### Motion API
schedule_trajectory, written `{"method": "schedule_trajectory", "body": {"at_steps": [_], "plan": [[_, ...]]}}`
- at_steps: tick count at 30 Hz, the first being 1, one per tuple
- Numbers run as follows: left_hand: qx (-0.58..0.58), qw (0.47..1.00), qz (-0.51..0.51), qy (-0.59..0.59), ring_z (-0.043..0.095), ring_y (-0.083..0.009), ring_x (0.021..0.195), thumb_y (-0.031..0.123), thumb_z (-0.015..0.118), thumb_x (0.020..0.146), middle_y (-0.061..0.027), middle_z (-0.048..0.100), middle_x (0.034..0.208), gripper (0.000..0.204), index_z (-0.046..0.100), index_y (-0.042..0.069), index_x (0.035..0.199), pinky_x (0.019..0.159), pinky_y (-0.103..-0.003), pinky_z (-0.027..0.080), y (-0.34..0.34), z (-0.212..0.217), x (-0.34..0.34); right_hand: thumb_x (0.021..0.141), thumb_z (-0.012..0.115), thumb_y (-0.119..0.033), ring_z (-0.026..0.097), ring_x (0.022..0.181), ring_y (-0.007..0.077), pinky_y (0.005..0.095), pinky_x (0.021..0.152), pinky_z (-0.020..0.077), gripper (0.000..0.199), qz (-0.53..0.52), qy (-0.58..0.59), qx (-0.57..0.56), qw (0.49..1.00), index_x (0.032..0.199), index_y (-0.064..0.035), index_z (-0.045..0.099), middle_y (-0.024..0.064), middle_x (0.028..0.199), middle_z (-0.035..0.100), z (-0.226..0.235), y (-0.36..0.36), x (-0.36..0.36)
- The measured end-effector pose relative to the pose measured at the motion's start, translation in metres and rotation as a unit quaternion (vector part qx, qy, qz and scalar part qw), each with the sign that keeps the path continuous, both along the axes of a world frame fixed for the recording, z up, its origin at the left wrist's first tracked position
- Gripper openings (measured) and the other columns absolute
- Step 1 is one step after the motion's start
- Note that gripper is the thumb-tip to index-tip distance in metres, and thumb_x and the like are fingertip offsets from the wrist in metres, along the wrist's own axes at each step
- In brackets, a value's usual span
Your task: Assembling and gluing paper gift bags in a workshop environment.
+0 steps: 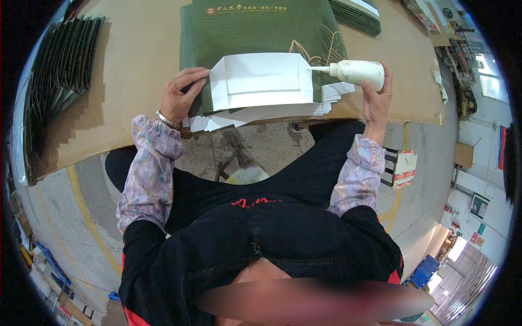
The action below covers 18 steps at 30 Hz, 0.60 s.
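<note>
A green paper bag [255, 32] lies flat on the table with its folded white bottom [261, 76] toward me. At the left corner of that white bottom, my left hand [182, 92] pinches the paper edge between thumb and fingers. My right hand [378, 92] is wrapped round a whitish squeeze bottle [356, 73], tipped on its side. Its thin nozzle points left and reaches the right flap of the white bottom. Under this bag more white bag ends [261, 113] fan out along the table's near edge.
On the left of the brown table [133, 49] stands a row of folded dark green bags [62, 65]. Another green stack [356, 16] lies at the far right. Below the right edge is a small rack with a red and white box [405, 168].
</note>
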<state>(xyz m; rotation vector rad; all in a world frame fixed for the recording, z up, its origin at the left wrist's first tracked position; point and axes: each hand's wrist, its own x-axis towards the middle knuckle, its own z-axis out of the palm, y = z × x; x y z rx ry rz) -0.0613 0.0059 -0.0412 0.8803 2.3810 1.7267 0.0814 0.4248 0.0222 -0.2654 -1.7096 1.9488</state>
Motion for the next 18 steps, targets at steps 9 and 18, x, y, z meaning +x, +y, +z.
{"method": "schedule_trajectory", "body": {"at_steps": [9, 18], "plan": [[0.010, 1.000, 0.000, 0.001, 0.063, -0.0167, 0.098, -0.001, 0.062, 0.086, -0.0081, 0.068, 0.105, 0.022, 0.070, 0.003, 0.106, 0.087, -0.027, 0.048, -0.001, -0.003, 0.000, 0.074, 0.071, 0.006, 0.053, 0.116, 0.0241, 0.0403, 0.092, 0.0536, 0.069, 0.066, -0.063, 0.068, 0.993, 0.136, -0.0101, 0.044, 0.0088, 0.124, 0.051, 0.009, 0.003, 0.016], [0.002, 1.000, 0.005, 0.015, 0.064, -0.0163, 0.096, -0.001, 0.062, 0.086, -0.0073, 0.068, 0.104, 0.021, 0.070, 0.002, 0.105, 0.085, -0.026, 0.048, 0.001, -0.001, 0.000, 0.077, 0.072, 0.001, 0.053, 0.113, 0.0217, 0.0386, 0.090, 0.0547, 0.055, 0.033, -0.065, 0.075, 0.994, 0.126, -0.0091, 0.048, 0.0079, 0.122, 0.050, -0.011, 0.021, 0.020]]}}
